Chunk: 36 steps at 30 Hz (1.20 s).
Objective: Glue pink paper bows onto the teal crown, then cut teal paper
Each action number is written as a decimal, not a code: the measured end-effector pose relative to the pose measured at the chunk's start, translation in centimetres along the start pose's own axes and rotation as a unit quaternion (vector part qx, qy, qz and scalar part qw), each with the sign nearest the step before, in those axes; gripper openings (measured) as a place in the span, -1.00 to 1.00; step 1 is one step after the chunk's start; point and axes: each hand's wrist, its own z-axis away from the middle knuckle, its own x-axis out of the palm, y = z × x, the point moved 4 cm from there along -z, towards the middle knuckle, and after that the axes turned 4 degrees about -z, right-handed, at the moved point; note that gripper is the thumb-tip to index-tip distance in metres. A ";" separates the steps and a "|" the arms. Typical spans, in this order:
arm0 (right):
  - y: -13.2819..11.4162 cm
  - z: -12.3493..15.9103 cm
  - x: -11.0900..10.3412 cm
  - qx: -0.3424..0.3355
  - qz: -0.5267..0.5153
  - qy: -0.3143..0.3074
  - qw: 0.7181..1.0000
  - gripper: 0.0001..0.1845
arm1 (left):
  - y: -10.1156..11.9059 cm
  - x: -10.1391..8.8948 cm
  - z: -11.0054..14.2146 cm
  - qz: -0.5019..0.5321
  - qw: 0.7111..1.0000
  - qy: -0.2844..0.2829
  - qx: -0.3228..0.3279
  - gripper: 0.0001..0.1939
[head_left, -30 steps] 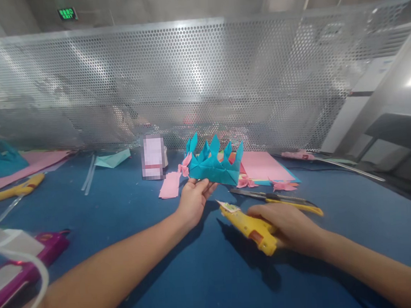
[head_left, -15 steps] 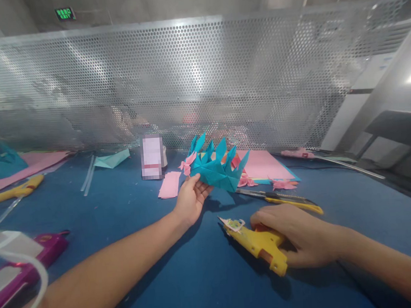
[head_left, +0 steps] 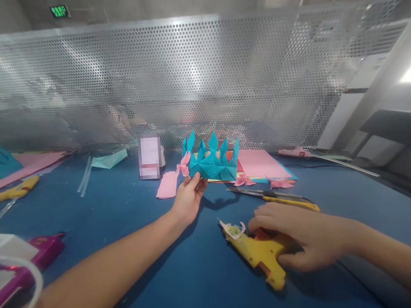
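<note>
Head view: my left hand (head_left: 189, 199) pinches the blue paper crown (head_left: 213, 165) by its lower left edge, holding it up off the blue table (head_left: 175, 278), beyond the glue gun (head_left: 256, 249). My right hand (head_left: 302, 231) lies loosely spread over the gun's handle, thumb apart from the fingers, clasping nothing that I can see. A pink paper flower (head_left: 184, 165) sits at the crown's left end; whether it is glued, I can't tell. I judge the step as decorating the crown, with the gun laid aside; the next move calls for a light, steady hold and a free right hand. The crown stands upright, points up, its long axis running left to right. The gun's nozzle aims forward and left, its length slanting.
</note>
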 end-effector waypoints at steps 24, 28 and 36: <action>12.3 -5.0 -4.4 0.030 0.146 0.142 0.979 -0.78 | -0.3 -0.1 0.1 -0.029 0.999 0.015 0.008 -0.84; 12.7 -4.8 -4.6 0.037 0.158 0.161 0.974 -0.80 | -0.3 -0.1 0.1 -0.040 0.999 0.009 0.007 -0.86; 11.6 -4.9 -4.4 -0.033 0.148 0.102 0.983 -0.73 | -0.3 0.1 0.1 -0.052 0.999 0.006 0.009 -0.89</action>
